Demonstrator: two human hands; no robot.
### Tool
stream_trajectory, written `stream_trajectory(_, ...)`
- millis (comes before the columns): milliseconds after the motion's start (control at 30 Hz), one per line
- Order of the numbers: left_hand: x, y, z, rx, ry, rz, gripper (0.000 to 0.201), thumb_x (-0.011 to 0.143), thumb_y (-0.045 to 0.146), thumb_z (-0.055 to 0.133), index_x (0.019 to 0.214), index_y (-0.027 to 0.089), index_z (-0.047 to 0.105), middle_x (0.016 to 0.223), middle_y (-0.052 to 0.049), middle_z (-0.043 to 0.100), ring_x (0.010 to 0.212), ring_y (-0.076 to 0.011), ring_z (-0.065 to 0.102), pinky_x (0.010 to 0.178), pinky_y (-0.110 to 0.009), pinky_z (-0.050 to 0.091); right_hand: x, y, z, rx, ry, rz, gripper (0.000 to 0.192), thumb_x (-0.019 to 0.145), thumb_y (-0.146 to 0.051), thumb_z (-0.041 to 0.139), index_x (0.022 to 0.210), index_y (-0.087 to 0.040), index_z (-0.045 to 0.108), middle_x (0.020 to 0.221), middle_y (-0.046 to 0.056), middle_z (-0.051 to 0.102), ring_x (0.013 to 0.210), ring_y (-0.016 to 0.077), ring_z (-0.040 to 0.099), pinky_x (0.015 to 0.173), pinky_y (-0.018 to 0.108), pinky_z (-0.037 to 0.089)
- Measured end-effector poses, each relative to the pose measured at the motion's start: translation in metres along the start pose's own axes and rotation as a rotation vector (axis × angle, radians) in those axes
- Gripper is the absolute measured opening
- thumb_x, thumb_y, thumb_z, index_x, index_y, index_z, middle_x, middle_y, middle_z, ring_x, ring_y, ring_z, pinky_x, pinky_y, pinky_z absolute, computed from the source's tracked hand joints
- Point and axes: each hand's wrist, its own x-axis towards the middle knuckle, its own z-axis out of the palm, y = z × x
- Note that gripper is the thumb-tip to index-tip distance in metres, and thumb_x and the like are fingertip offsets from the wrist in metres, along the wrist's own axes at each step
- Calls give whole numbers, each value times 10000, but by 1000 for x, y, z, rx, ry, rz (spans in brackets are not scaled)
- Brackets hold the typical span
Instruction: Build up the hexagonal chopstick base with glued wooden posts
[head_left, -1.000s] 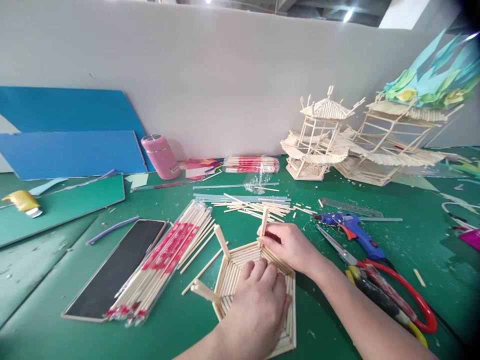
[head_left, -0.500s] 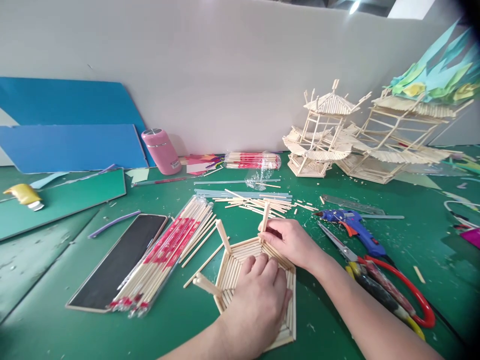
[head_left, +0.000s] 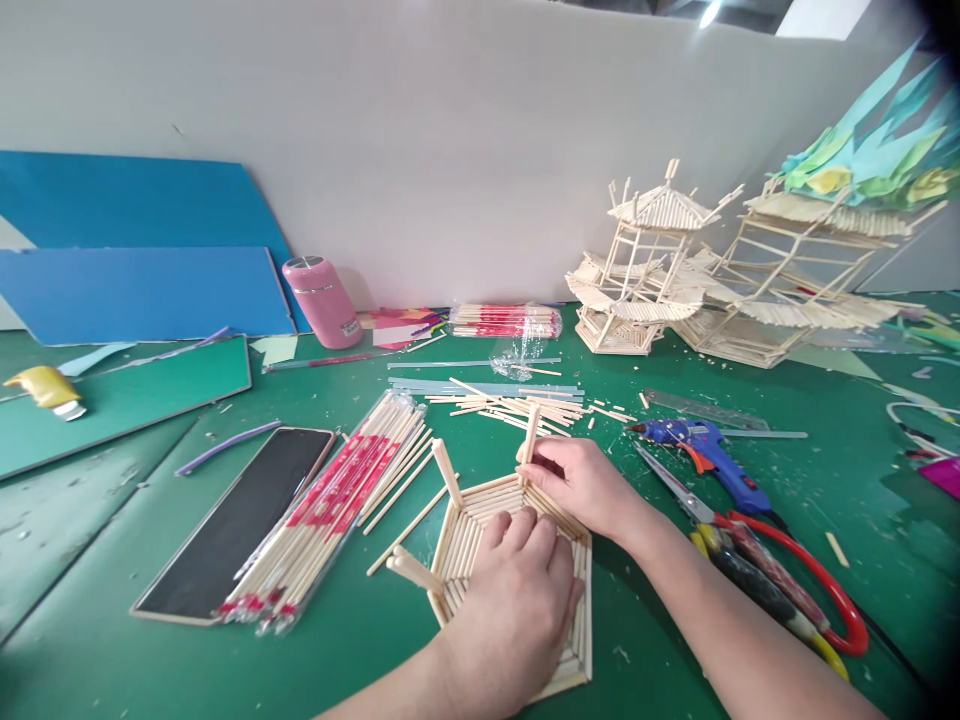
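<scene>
Nothing moved since half sec ago: ur left hand (head_left: 517, 605) flat, open on stick frame (head_left: 457, 545), right hand (head_left: 581, 485) still pinching upright stick (head_left: 530, 432).

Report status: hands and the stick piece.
Left hand flat on hexagonal stick base. Right hand pinching upright stick. Scissors lie beside.

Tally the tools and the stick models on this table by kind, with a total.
Glue gun: 1
Scissors: 1
Finished stick models by the wall: 2
Stick base under the hands: 1
Wrapped stick packs: 2
Total: 7
</scene>
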Motion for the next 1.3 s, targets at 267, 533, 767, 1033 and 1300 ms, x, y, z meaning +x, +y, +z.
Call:
stream_trajectory(267,0,1,0,-15,-11,-13,206,851,208,331,854,162,532,881,-83,525,824,-236,435,711,-413,392,0,-1,-1,0,-2,-1,134,814,-183,484,744,-177,598,711,9,623,640,123,554,592,222,401)
stream_trajectory(533,0,0,0,-9,16,-10,167,836,209,375,838,165,536,872,-81,525,806,-227,441,684,-388,391,0,0,0,1,2,3,132,813,-183,487,753,-178,604,719,13,627,649,128,560,597,227,405)
stream_trajectory(767,0,-1,1,-3,14,-1,181,839,214,368,838,166,542,866,-81,526,798,-226,446,686,-393,398,0,-1,1,9,4,-1,133,812,-187,488,751,-180,607,738,18,634,669,134,569,614,232,413)
stream_trajectory(1033,0,-1,1,-16,6,-9,191,841,212,355,844,165,541,877,-84,530,800,-227,444,699,-405,401,0,0,1,13,9,0,128,813,-193,490,761,-186,608,740,16,633,667,133,568,609,230,413)
stream_trajectory(1300,0,-2,2,-25,20,5,180,837,217,369,837,166,541,878,-86,529,799,-227,447,688,-398,397,0,-1,0,11,11,5,121,809,-185,496,757,-187,605,727,12,629,656,131,566,603,230,413)
